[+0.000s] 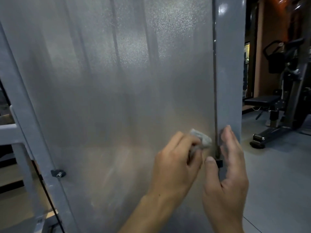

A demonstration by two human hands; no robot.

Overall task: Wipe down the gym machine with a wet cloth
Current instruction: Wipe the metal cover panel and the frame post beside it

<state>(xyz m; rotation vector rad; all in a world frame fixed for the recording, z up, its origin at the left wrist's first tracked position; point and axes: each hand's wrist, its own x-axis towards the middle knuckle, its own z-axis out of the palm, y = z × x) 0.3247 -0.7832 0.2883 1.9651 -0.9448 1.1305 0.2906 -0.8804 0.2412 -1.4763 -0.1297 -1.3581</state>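
Frosted grey translucent panel (107,91) of the gym machine filled most of the view, set between a slanted grey metal post (32,132) on its left and an upright grey metal post (229,73) on its right. The small crumpled grey cloth (201,137) sat against the panel low down, just beside the right post, and the left hand (175,165) gripped it with fingers curled round it, pressing it to the surface. The right hand (226,172) lay on the right post with its fingers extended up along the metal, released and grasping nothing, while its thumb rested next to a small black clip (219,163) at the panel's edge. A matching black clip with a silver screw (58,173) held the panel's lower left edge. Beyond the right post, a black padded bench (262,100) and dark exercise equipment (286,73) stood on the grey floor (276,174).
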